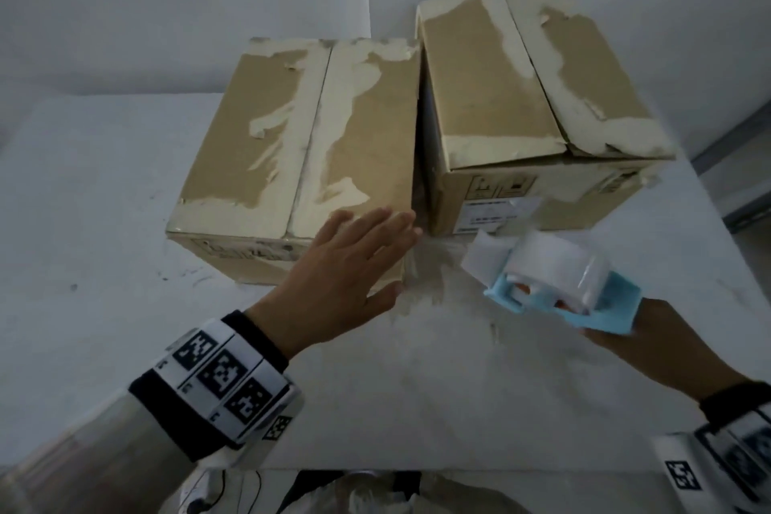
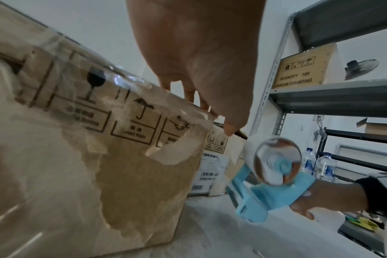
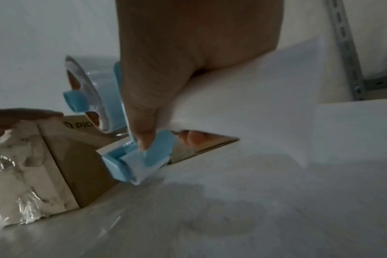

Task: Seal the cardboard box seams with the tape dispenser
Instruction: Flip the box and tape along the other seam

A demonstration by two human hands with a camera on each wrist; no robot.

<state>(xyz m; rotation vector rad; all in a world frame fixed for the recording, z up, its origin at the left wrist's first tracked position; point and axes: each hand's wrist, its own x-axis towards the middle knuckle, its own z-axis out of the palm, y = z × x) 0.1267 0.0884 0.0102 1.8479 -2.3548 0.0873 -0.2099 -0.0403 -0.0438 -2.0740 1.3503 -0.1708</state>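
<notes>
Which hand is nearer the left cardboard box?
Left. The left hand lies flat on the left cardboard box at its near right corner; the right hand holds the tape dispenser off to its right.

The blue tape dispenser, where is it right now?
In the head view the tape dispenser is at the right, held in the right hand above the white table, just in front of the right-hand cardboard box.

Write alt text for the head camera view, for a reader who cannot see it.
A person's right hand holds a light blue tape dispenser with a clear roll above a white table, while the open left hand rests on the near right corner of the left cardboard box. A second cardboard box stands right of it; both tops show torn patches.
</notes>
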